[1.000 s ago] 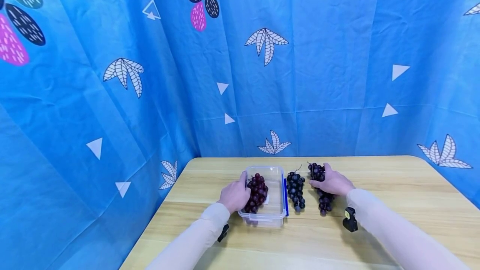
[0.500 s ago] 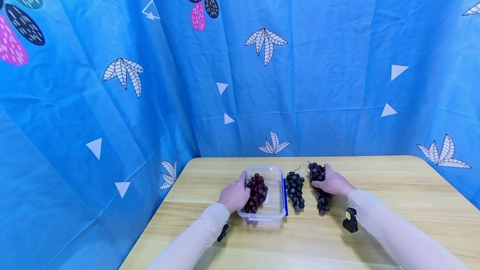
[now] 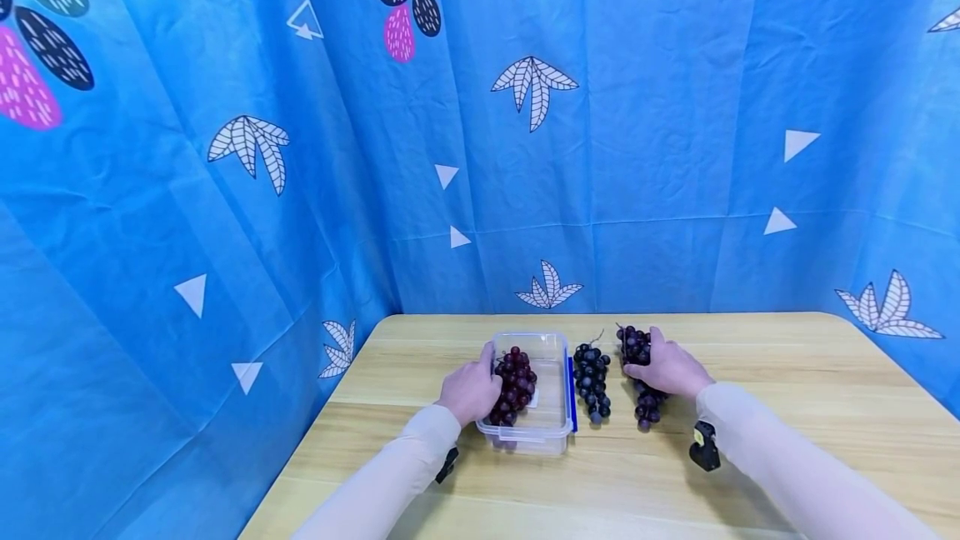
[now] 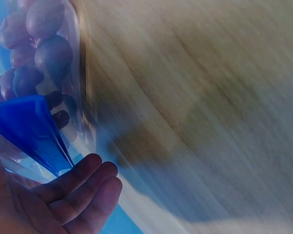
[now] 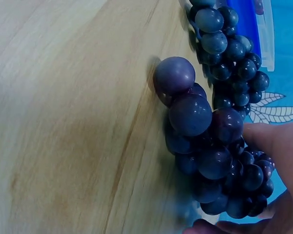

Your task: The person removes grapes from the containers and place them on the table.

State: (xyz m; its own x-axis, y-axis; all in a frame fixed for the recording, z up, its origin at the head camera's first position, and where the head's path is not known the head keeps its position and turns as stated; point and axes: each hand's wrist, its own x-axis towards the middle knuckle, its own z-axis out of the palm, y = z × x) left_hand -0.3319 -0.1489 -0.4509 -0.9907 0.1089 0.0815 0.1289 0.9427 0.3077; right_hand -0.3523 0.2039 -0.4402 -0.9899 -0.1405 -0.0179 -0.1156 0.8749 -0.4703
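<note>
At the left side of a clear plastic container (image 3: 528, 433), my left hand (image 3: 470, 390) holds the wall, thumb side over the rim. In the left wrist view, several of its fingers (image 4: 90, 195) lie outside the wall by a blue latch (image 4: 31, 122). Inside the container lies a bunch of red grapes (image 3: 516, 382). My right hand (image 3: 667, 367) grips a dark purple bunch of grapes (image 5: 205, 146) around its upper part, thumb on one side and fingers on the other; the hand covers its middle in the head view. Between container and right hand lies another dark bunch of grapes (image 3: 592, 377).
The wooden table (image 3: 780, 373) has rounded far corners. A blue patterned curtain (image 3: 645, 148) hangs behind and to the left of it. Another blue latch (image 3: 572, 394) stands along the container's right side. Each wrist carries a small black device (image 3: 703, 446).
My right thumb has drawn in slightly against the purple bunch of grapes. My left hand, the container and the other bunches stay where they were.
</note>
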